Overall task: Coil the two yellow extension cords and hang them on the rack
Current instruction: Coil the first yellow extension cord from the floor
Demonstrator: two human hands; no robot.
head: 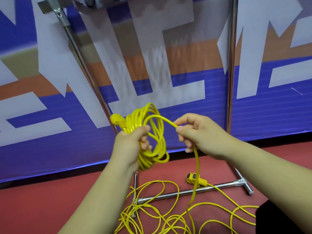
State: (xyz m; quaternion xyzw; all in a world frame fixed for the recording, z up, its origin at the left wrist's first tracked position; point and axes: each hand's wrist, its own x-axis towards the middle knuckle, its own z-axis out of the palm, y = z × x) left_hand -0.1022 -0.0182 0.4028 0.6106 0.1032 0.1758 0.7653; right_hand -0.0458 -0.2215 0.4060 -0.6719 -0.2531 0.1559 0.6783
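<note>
Head view: left hand (130, 146) clenches the coiled yellow plastic cord (152, 132); right hand (197, 132) pinches its free strand, which may snag the tangled floor loops (160, 215).

Extension cords (148, 130): smooth, glossy yellow plastic. Rack (185, 192): polished, reflective metal tubing. Floor (50, 200): matt red surface.

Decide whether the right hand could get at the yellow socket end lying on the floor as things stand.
Probably, once freed: the right hand pinches a cord strand, while the socket end lies in plain view on the floor below it, beside the rack's base bar.
</note>
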